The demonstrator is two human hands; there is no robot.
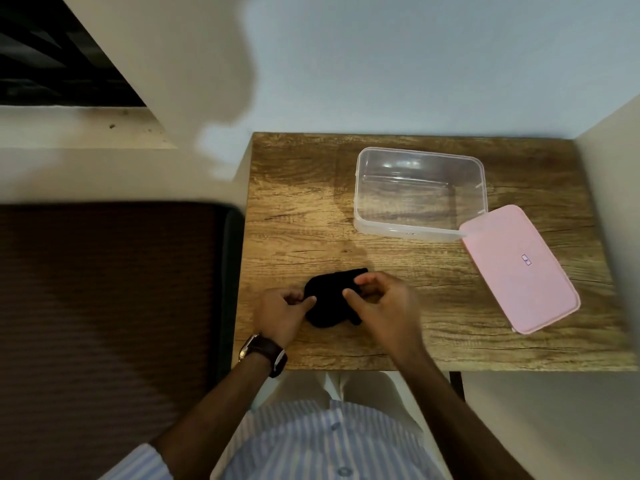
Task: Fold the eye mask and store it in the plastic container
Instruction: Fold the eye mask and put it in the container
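eye mask (332, 299): black, bunched on the wooden table (298, 202), well short of the plastic container (367, 188), on your side of it. looks soft, light, floppy; prob. springs open if let go, so pinch both ends & keep the fold pressed. left hand (278, 315) fingers curled, thumb on the mask's left edge. right hand (384, 303) fingertips pinching the right edge. pink lid (519, 268) off, touching the container's near-right corner; small label on it, unreadable.

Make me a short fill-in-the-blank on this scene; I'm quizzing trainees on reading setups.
1. The black eye mask lies on the wooden ___.
2. The clear container is open and ___.
3. The lid is coloured ___.
4. The watch is on the ___ wrist.

Missing words: table; empty; pink; left
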